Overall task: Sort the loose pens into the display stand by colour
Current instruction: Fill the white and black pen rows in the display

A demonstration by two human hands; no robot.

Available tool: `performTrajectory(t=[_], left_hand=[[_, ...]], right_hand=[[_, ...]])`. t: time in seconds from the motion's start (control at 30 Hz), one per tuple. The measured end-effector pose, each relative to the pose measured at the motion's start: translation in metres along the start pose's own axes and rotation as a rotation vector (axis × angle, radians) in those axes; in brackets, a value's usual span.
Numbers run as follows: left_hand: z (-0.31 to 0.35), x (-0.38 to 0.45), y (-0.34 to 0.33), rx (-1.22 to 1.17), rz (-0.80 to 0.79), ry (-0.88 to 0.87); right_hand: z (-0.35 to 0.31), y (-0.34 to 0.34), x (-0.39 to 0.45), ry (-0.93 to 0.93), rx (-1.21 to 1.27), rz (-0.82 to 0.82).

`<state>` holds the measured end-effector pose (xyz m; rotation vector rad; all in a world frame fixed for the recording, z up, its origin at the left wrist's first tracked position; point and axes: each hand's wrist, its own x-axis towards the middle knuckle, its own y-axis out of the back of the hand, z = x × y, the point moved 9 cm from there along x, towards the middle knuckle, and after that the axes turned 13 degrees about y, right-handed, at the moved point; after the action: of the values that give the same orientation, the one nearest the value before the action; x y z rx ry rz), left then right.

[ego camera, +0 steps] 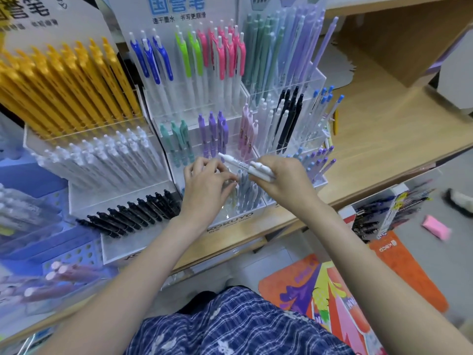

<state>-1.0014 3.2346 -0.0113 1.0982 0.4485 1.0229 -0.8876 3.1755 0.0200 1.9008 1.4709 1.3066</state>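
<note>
A clear tiered display stand (231, 221) on the wooden shelf holds pens grouped by colour: blue, green and pink clips at the top, teal, purple and pale pink in the middle, grey-blue pens (247, 193) in the front row. My right hand (284, 178) grips a small bundle of white pens (245, 166) above that front row, their caps pointing left. My left hand (207, 183) hovers beside it over the front compartment, fingers curled, fingertips close to the grey-blue pens. Whether it pinches one is hidden.
To the left stands a second stand with yellow pens (66, 85), white pens (102, 160) and black pens (133, 213). Another clear stand (302, 98) at the right holds pastel, black and blue-capped pens. Bare wooden shelf (384, 129) extends right. Coloured mats (332, 290) lie on the floor below.
</note>
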Motion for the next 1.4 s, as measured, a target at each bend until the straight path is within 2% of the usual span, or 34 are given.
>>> performTrajectory(t=[0.27,0.4,0.6,0.8,0.93,1.03,1.23,1.33,1.4], left_hand=[[-0.003,0.000,0.002,-0.043,0.002,0.013],[-0.006,0.001,-0.001,-0.076,-0.044,0.049],[-0.007,0.003,-0.001,-0.086,-0.038,0.036],[-0.007,0.002,-0.003,-0.057,-0.038,0.032],[-0.006,0.002,-0.002,-0.051,-0.023,0.031],[-0.008,0.003,0.000,-0.080,-0.005,0.063],[-0.017,-0.004,-0.001,-0.106,-0.067,0.108],[-0.034,-0.002,0.010,-0.282,-0.087,0.220],[-0.040,-0.001,0.020,-0.584,-0.135,0.333]], right_hand=[[-0.011,-0.010,0.011,0.094,-0.035,-0.117],[-0.013,-0.006,0.001,0.087,-0.020,-0.071],[0.003,-0.003,-0.006,-0.046,0.101,-0.022],[0.015,-0.036,-0.004,-0.099,-0.075,-0.225],[0.018,-0.039,0.001,-0.095,-0.061,-0.200],[0.025,-0.043,0.004,-0.160,-0.024,-0.252],[0.025,-0.040,0.006,-0.205,0.007,-0.273],[0.012,-0.020,0.007,-0.179,0.090,-0.153],[-0.002,-0.013,0.009,-0.154,0.148,-0.148]])
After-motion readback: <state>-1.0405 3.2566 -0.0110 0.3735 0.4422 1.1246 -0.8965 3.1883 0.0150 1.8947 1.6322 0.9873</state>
